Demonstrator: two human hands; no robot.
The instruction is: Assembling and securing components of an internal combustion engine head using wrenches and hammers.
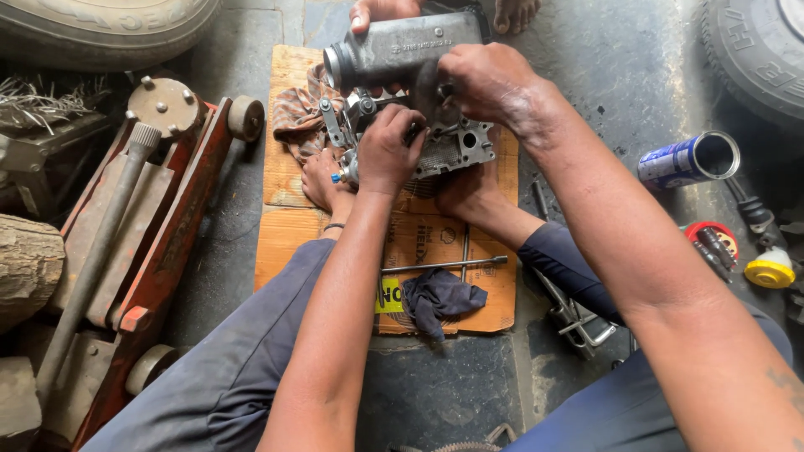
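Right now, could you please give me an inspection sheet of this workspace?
Surface: cardboard sheet on concrete floor.
Job's things: grey metal assembly, its cylinder on top.
Clutter: T-handle wrench, dark rag, open can, yellow cap.
Grippers: left hand grips the assembly's left side; right hand presses on top; other people's hands hold it too.
Cables: nothing seen.
Surroundings: red floor jack, tyres, log.

Bright, even daylight; sharp, soft shadows
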